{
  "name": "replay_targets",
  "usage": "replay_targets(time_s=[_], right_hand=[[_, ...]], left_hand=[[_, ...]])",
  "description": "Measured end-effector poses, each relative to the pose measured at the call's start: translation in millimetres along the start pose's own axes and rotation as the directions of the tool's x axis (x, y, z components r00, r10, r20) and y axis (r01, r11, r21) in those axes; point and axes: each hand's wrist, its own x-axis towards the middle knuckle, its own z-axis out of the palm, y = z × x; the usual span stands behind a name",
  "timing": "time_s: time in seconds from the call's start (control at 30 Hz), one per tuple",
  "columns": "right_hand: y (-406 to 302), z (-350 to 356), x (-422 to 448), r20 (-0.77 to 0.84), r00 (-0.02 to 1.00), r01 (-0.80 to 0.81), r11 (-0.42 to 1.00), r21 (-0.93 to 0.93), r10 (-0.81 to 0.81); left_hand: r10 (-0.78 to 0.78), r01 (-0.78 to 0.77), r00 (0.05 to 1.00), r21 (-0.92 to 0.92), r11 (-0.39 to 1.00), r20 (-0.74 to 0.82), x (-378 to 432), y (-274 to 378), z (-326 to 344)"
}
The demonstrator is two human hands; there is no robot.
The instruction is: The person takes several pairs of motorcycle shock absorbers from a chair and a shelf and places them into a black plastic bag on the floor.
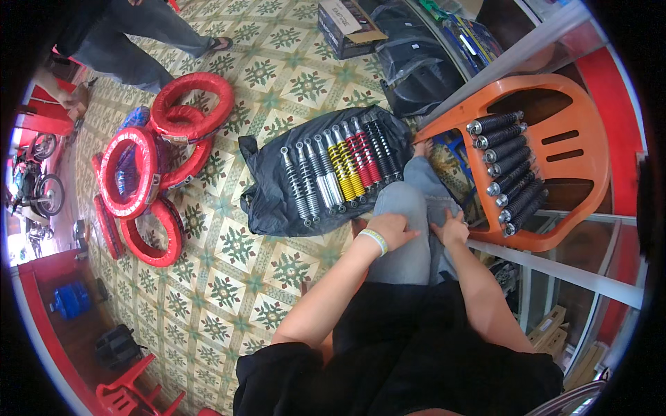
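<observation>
My left hand [387, 234], with a pale wristband, rests on one knee of my jeans [400, 260] and holds nothing. On the other leg lies my right hand [451, 229], fingers spread, a ring on one finger. Before me, a black plastic bag [265, 203] is spread on the floor. Several shock absorbers lie side by side on it: chrome-sprung ones [296, 182], yellow ones [347, 169], red ones [367, 156] and black ones [382, 148]. To the right, an orange plastic chair [583, 125] carries a row of black coil-spring shock absorbers [512, 161].
Red-wrapped tires [127, 171] are piled on the patterned tile floor [229, 291] at left. Near them stands another person [156, 31]. An open cardboard box [348, 31] and black plastic-wrapped parts [416, 67] sit at the back. A glass display case [562, 270] borders the right side.
</observation>
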Motion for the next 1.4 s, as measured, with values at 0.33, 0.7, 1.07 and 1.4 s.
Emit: replay_targets(time_s=[0.33, 0.7, 1.07, 1.4], right_hand=[[1.5, 11.0, 5.7, -0.036, 0.999, 0.002, 1.000, -0.030, -0.003], [3.2, 10.0, 5.6, -0.065, 0.998, 0.014, 1.000, -0.021, -0.015], [-3.5, 1.1, 1.6, -0.057, 0.998, 0.014, 1.000, -0.004, -0.015], [-1.5, 4.1, 4.7, -0.051, 0.999, 0.008, 1.000, -0.020, -0.009]], left_hand=[[-0.015, 0.016, 1.000, 0.034, 0.999, -0.009, 2.0, 1.0, -1.3], [0.008, -0.008, 0.999, 0.015, 1.000, -0.047, 3.2, -1.8, 4.7], [-0.005, 0.006, 1.000, 0.013, 1.000, -0.028, 2.7, 0.7, -0.1], [-0.010, 0.010, 1.000, 0.000, 1.000, -0.022, 3.8, 1.4, 1.3]])
